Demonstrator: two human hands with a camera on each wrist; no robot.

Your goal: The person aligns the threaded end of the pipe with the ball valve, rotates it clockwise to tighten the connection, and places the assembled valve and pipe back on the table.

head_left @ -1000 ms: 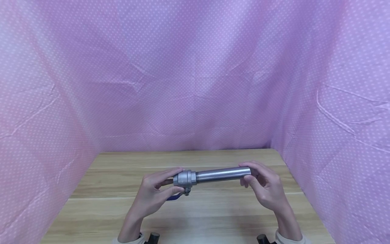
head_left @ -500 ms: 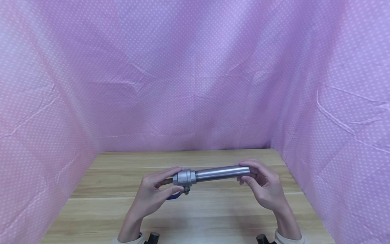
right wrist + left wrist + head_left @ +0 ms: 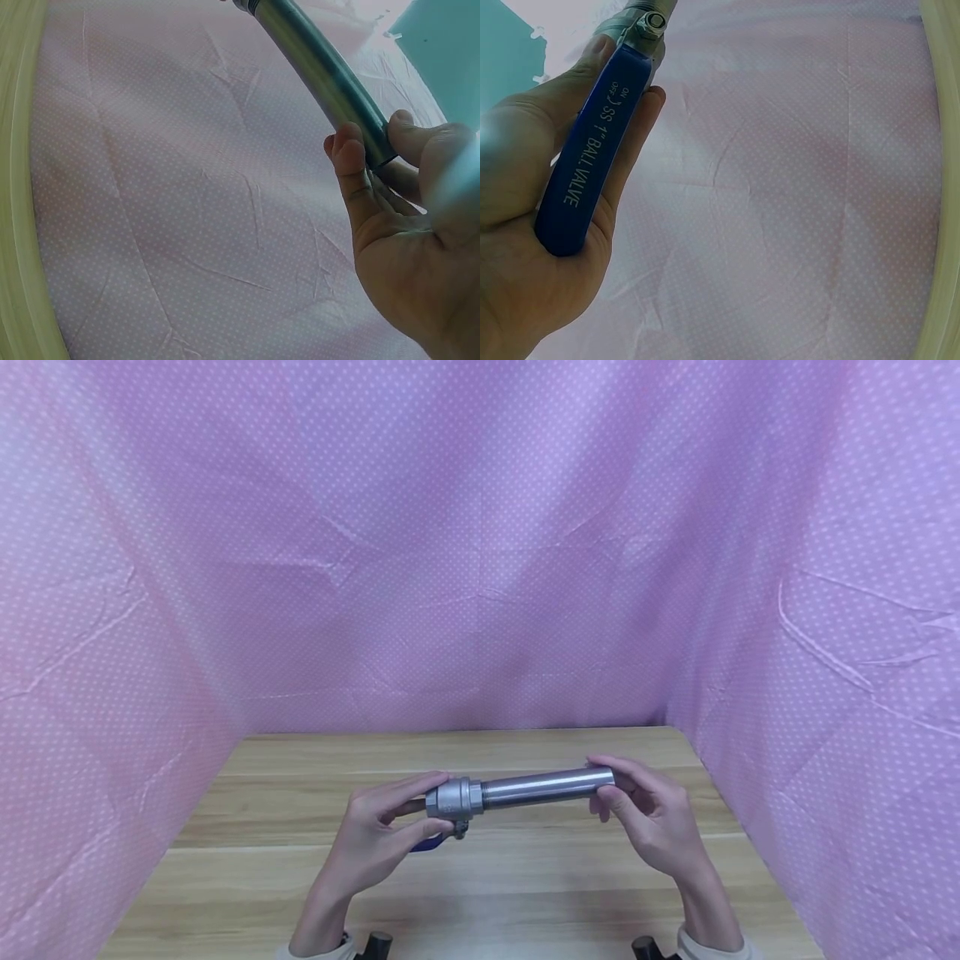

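Left hand (image 3: 372, 842): thumb and fingers grasp steel ball valve (image 3: 453, 799), blue lever handle (image 3: 592, 157) running back over palm. Right hand (image 3: 660, 827): thumb and fingers pinch plain end of steel pipe (image 3: 547, 787). Pipe spans between both hands' fingers, threads showing just beside valve. Likely weighty, rigid, hardly fragile; smooth pipe probably slick. Best hold: left fingers on valve body, right fingers wrapped farther around pipe. Below fingers, wood-grain counter (image 3: 525, 893); beyond, polka-dot cloth (image 3: 480, 568).
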